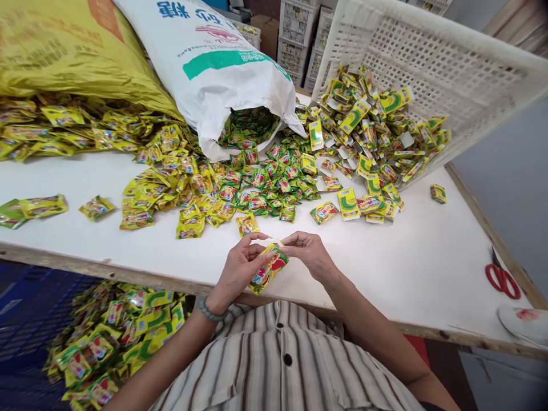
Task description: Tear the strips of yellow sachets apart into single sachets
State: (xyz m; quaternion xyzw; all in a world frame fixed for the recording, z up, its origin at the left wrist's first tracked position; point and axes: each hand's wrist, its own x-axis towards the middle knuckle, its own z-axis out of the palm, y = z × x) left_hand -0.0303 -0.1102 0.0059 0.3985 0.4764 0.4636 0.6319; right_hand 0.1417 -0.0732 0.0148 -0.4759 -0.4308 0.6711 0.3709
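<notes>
Near the table's front edge, a small yellow and green candy box (269, 269) is tilted between my hands, its white end flap raised at the top. My left hand (245, 260) grips the box by its side. The fingers of my right hand (309, 252) are pinched at the box's upper right corner, by the flap. Just beyond lies a single yellow candy packet (247, 225). Farther back are a heap of green candy packets (261, 188) and a heap of yellow candy packets (148, 191). Several small boxes (349, 204) lie to the right.
A tipped white crate (432, 34) spills boxes at the back right. A white sack (205, 68) and a yellow sack (81, 51) lie at the back. Red-handled scissors (502, 279) rest at the right edge. Below the table's left front, a blue crate (25, 319) holds boxes.
</notes>
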